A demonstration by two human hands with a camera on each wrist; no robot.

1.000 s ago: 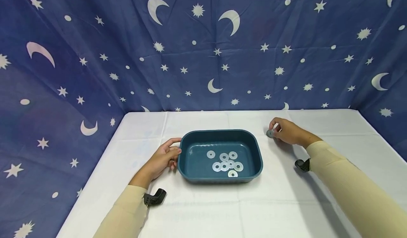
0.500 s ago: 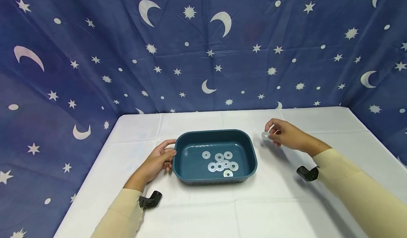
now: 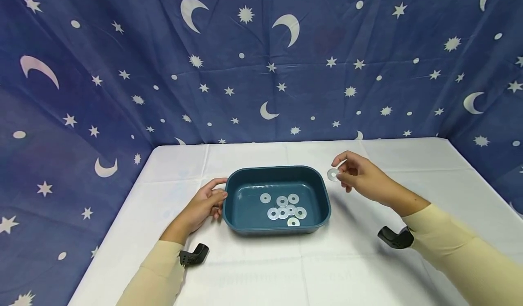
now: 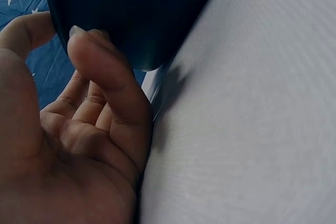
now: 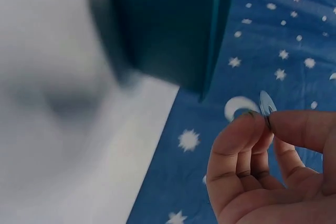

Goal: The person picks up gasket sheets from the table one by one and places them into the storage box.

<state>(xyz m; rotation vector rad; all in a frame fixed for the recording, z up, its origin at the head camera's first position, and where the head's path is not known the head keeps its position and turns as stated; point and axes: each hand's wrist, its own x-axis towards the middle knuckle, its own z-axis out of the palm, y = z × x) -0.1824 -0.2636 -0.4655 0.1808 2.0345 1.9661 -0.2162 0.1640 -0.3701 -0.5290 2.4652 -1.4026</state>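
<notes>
My right hand (image 3: 361, 179) pinches a flat metal washer (image 3: 329, 175) between thumb and fingertips, raised a little over the table just right of the dark teal bin (image 3: 278, 230). In the right wrist view the washer (image 5: 265, 102) is seen nearly edge-on. At the bin's left end, my left hand (image 3: 200, 208) rests thumb and index finger against the outside of the rim, with the other fingers loosely bent below. Several washers (image 3: 265, 194) lie flat on the bin's floor, some of them touching or overlapping. The left wrist view shows the thumb (image 4: 97, 59) on the bin's wall.
A white cloth (image 3: 253, 269) covers the table. Behind it and along the sides hangs a blue curtain (image 3: 229, 47) with moons and stars. Each wrist carries a black mount (image 3: 194, 255).
My right hand has lifted the washer off the table and carried it left, closer to the bin. The left hand keeps its place on the rim. The head view has shifted slightly.
</notes>
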